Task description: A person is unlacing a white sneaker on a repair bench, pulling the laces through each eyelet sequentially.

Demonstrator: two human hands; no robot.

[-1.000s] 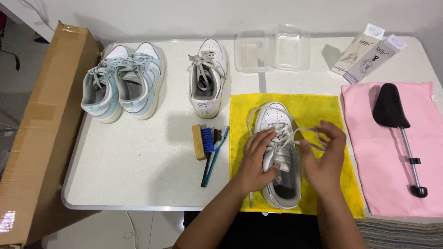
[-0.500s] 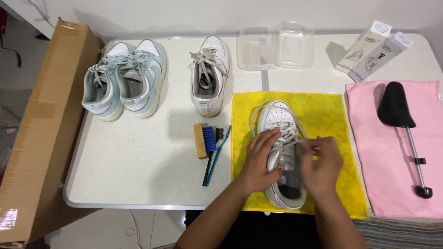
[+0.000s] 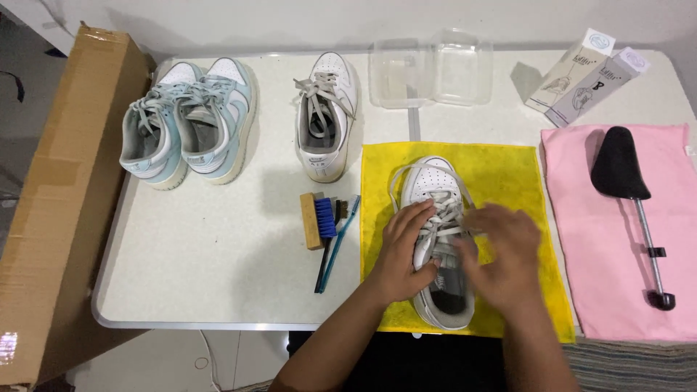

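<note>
A white sneaker (image 3: 430, 180) with grey laces lies toe-away on a yellow cloth (image 3: 508, 174) near the table's front edge. My left hand (image 3: 404, 252) grips the sneaker's left side at the laces. My right hand (image 3: 501, 250) is blurred over the right side of the laces and tongue, with its fingers on the laces. Both wrists hide the sneaker's heel sides.
A second white sneaker (image 3: 325, 116) stands behind, a pale-blue pair (image 3: 190, 120) at the far left. Brushes (image 3: 328, 225) lie beside the cloth. A pink cloth (image 3: 602, 239) with a black shoe tree (image 3: 624, 178) lies right; a clear plastic box (image 3: 432, 69) and two cartons (image 3: 584, 72) behind. A cardboard box (image 3: 58, 189) borders the left.
My right hand has let the lace loop drop from out at the right and moved inward over the sneaker's laces. My left hand stays on the sneaker's left side.
</note>
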